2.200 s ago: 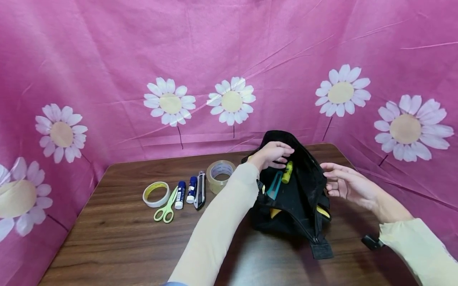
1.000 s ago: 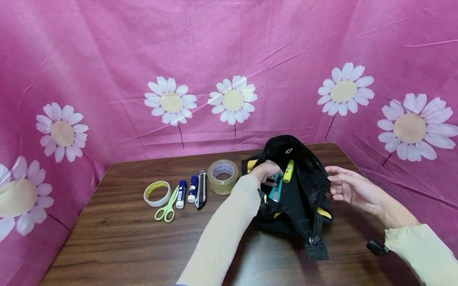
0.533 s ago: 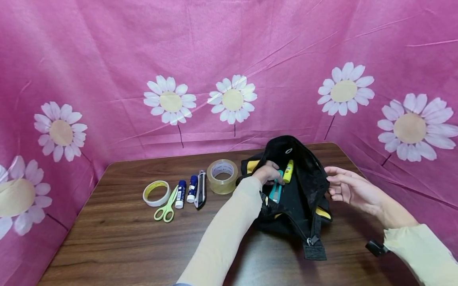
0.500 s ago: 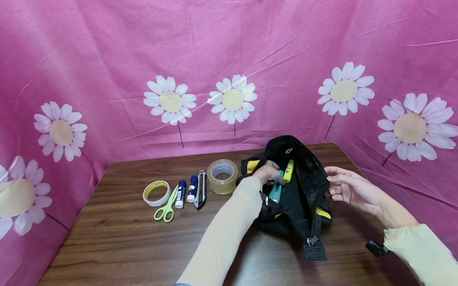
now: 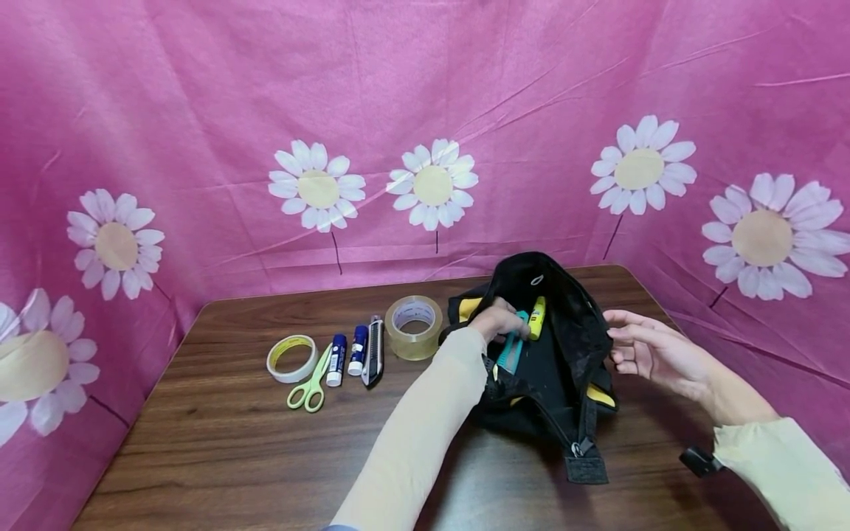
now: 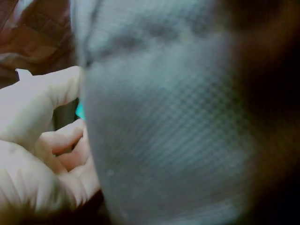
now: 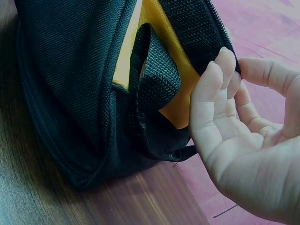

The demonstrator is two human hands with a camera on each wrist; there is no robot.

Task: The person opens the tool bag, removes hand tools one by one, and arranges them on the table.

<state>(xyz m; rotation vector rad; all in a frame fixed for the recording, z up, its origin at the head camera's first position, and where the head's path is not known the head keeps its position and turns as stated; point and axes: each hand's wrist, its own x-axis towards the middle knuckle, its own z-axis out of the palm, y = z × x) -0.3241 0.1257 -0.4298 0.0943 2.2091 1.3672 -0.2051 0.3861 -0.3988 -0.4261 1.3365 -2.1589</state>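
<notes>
A black bag (image 5: 564,413) with yellow patches stands unzipped on the table, its mouth spread wide. Inside it my left hand (image 5: 499,320) holds a teal utility knife (image 5: 510,354), whose upper end shows beyond the fingers. A short yellow tube (image 5: 537,318) lies beside the knife, touching or nearly touching the fingertips. In the left wrist view blurred fabric hides much of the left hand (image 6: 42,140), with a bit of teal between thumb and fingers. My right hand (image 7: 243,136) pinches the bag's zippered edge (image 7: 220,28) between thumb and fingertips.
Left of the bag, a row of things lies on the wooden table (image 5: 232,457): clear packing tape (image 5: 413,328), a black utility knife (image 5: 373,352), two blue glue sticks (image 5: 336,360), green scissors (image 5: 310,383) and a white tape roll (image 5: 292,359). A pink flowered cloth (image 5: 425,88) hangs behind.
My left hand has gone down into the bag and taken hold of the teal utility knife, which has shifted slightly and tilted toward the yellow tube. The right hand stays at the bag's edge.
</notes>
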